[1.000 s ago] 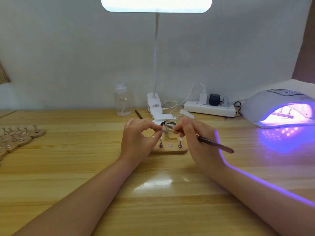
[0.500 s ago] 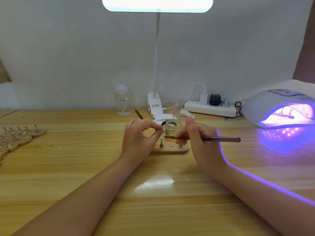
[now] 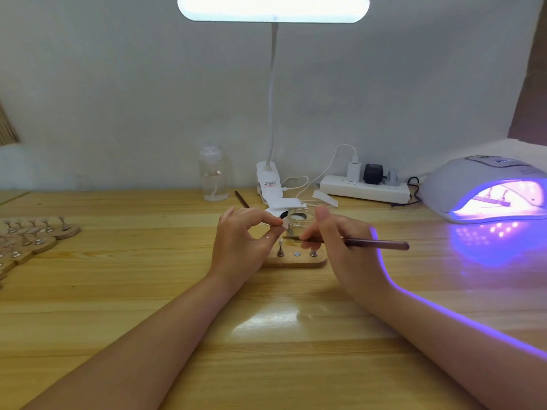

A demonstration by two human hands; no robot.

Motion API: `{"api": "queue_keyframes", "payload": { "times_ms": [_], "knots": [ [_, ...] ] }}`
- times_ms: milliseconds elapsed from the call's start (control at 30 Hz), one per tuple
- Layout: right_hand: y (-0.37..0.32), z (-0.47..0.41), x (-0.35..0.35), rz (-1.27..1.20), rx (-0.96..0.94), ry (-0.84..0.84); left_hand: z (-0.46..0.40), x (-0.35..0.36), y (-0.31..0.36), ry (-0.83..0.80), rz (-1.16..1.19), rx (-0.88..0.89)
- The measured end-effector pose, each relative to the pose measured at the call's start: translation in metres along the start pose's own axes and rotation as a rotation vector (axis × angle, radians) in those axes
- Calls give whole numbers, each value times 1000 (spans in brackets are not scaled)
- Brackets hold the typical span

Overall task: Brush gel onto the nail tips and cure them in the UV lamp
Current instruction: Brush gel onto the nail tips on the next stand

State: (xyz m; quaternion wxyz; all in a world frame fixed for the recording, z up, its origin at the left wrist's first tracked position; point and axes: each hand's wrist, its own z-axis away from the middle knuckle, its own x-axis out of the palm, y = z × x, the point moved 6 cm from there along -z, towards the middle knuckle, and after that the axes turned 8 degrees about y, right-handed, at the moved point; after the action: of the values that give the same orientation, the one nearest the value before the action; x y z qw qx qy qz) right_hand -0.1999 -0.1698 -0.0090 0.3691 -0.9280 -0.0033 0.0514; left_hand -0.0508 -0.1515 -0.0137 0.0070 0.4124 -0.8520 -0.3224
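A wooden table filled the view, and places here are given from the small wooden stand at its middle. Far to the stand's right, a white UV lamp sat lit, casting violet light onto the table; another stand lay inside its opening. Behind the stand rose a white clip-on desk lamp, with a power strip behind and to the right and a clear bottle behind and to the left. Far left lay a cluster of wooden stands. Just behind the stand stood a small glass jar. The left hand pinched a pale nail tip between thumb and forefinger, just above the stand's left end. The right hand gripped a thin brush, its long axis lying nearly level, bristles pointing left toward the nail tip, handle end pointing right toward the UV lamp.
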Motion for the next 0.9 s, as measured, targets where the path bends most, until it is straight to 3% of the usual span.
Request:
{"api": "queue_keyframes", "payload": {
  "times_ms": [167, 300, 433, 900],
  "knots": [
    [-8, -2, -2, 120, -129, 22, 0, 0, -1, -2, 3, -7],
    [3, 1, -1, 41, -12, 8, 1, 0, 1, -3, -1, 1],
    [-6, -1, -4, 79, -118, 60, 0, 0, 0, -2, -4, -2],
    [-2, -1, -7, -10, 21, 110, 0, 0, 0, 4, -4, -3]
  ]
}}
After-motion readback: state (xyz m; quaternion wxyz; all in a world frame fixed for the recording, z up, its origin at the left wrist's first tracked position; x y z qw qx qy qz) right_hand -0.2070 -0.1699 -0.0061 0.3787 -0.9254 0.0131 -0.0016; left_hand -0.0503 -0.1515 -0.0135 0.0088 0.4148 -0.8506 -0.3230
